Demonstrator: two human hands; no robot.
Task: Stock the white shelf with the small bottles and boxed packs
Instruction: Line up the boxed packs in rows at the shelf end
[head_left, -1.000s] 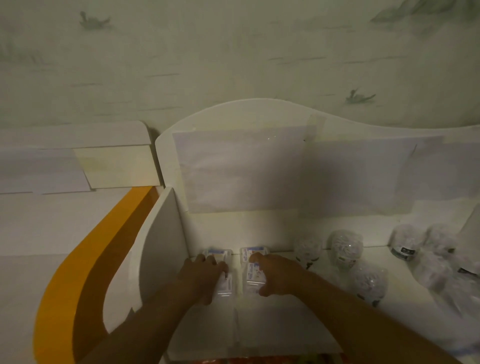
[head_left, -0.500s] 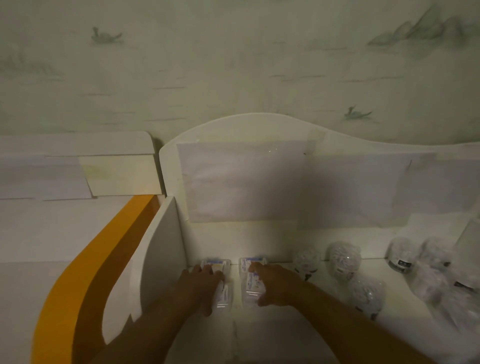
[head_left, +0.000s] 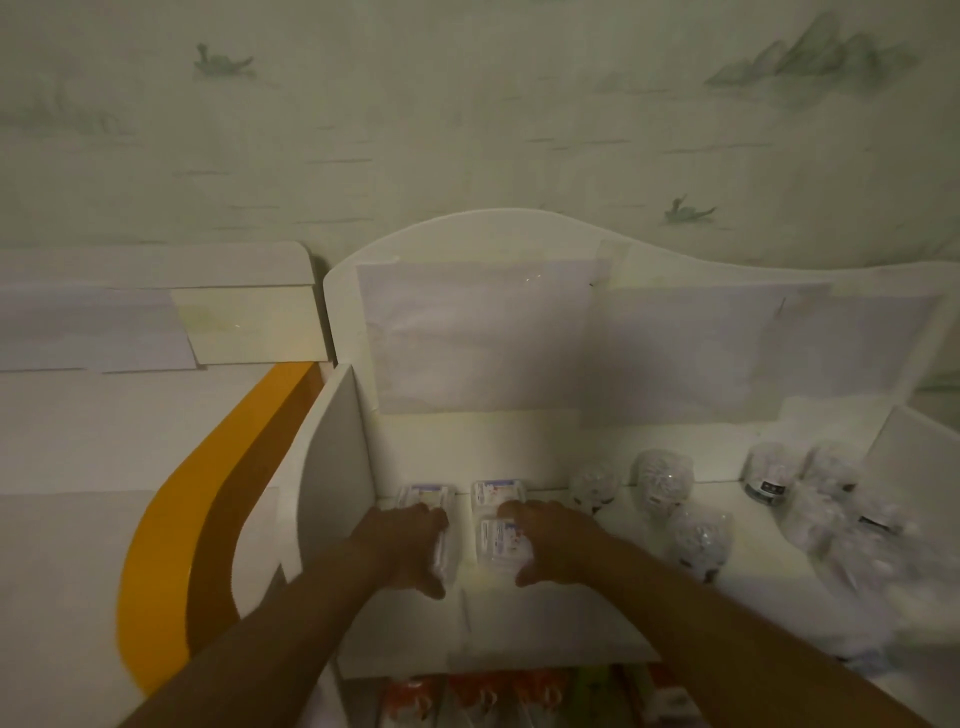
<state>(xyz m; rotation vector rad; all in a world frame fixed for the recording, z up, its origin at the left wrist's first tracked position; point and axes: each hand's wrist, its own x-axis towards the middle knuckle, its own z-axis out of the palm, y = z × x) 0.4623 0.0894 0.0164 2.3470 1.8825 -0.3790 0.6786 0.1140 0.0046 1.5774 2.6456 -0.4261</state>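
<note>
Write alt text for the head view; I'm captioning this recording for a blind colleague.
Two hands rest on boxed packs at the left end of a white shelf: the left hand on the left row of packs, the right hand on the right row of packs. Small wrapped bottles stand to the right.

The white shelf (head_left: 623, 613), with its curved back panel and upright left side wall, carries 2 columns of flat clear-wrapped boxed packs with blue-and-red labels: the left column (head_left: 427, 494) by the wall, the right column (head_left: 497, 525) just beside it. To their right stand small clear plastic bottles (head_left: 662, 480), loosely grouped, some dark-labelled.
</note>
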